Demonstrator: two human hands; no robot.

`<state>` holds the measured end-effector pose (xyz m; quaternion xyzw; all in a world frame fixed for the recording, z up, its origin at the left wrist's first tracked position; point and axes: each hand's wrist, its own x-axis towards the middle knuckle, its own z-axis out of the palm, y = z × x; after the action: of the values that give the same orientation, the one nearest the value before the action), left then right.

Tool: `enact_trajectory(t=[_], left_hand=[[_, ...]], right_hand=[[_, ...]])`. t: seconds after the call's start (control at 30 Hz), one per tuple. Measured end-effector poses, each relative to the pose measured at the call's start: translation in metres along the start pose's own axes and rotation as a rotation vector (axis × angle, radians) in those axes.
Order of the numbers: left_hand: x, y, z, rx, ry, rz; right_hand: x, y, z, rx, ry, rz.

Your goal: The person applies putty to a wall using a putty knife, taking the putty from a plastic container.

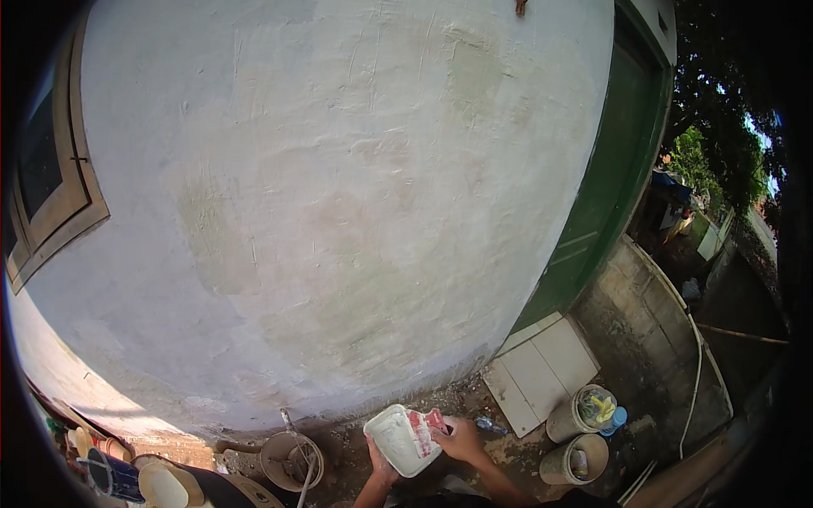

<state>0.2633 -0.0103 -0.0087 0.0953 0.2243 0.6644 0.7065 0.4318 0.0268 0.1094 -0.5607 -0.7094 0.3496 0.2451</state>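
Note:
My left hand [381, 461] grips the left side of a white rectangular plastic tub [412, 468], held out in front of me. White paste [392, 438] coats the inside of it. Over the tub's right side is a red scraper [420, 429], smeared with white, and the fingers of my right hand [461, 441] are closed on it. Facing me is a white wall [339, 212] with uneven plaster and faint greenish and pinkish patches.
A bucket with a stick [290, 461] stands left of the tub. To the right are two more buckets [563, 422] and pale tiles [542, 372] below a green door [593, 186]. A wooden window frame [80, 207] is at far left; containers [114, 474] crowd the lower left.

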Motion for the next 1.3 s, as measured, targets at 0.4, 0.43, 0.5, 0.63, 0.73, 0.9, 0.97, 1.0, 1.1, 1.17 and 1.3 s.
enact_trajectory(t=[0.4, 0.43, 0.5, 0.63, 0.73, 0.9, 0.97, 1.0, 1.1, 1.17, 1.3], left_hand=[[-0.037, -0.040, -0.006, 0.147, 0.115, -0.052], [-0.036, -0.049, -0.016, 0.141, 0.130, -0.039], [-0.056, -0.066, -0.027, 0.136, 0.108, -0.072], [-0.113, -0.084, -0.018, 0.105, 0.030, -0.183], [-0.161, -0.090, 0.009, 0.135, 0.118, -0.273], [-0.179, -0.084, 0.011, 0.003, 0.016, -0.350], [-0.187, -0.075, 0.028, 0.009, 0.024, -0.370], [-0.193, -0.065, 0.044, 0.007, 0.012, -0.390], [-0.199, -0.058, 0.056, -0.031, -0.063, -0.404], [-0.197, -0.053, 0.054, -0.015, -0.055, -0.380], [-0.189, -0.047, 0.044, -0.066, -0.083, -0.377]], right_hand=[[-0.095, -0.013, 0.068, -0.510, -0.073, -0.267], [-0.108, -0.010, 0.070, -0.499, -0.111, -0.273], [-0.135, -0.010, 0.068, -0.475, -0.104, -0.235], [-0.193, 0.002, 0.070, -0.396, -0.016, -0.181], [-0.227, 0.017, 0.061, -0.317, -0.027, -0.123], [-0.234, 0.015, 0.018, -0.004, 0.131, -0.168], [-0.228, 0.026, 0.005, 0.117, 0.175, -0.105], [-0.227, 0.018, -0.009, 0.338, 0.075, 0.022], [-0.222, 0.033, -0.017, 0.718, 0.134, 0.061], [-0.217, 0.033, -0.022, 0.830, 0.084, 0.232], [-0.205, 0.051, -0.009, 0.875, 0.052, 0.222]])
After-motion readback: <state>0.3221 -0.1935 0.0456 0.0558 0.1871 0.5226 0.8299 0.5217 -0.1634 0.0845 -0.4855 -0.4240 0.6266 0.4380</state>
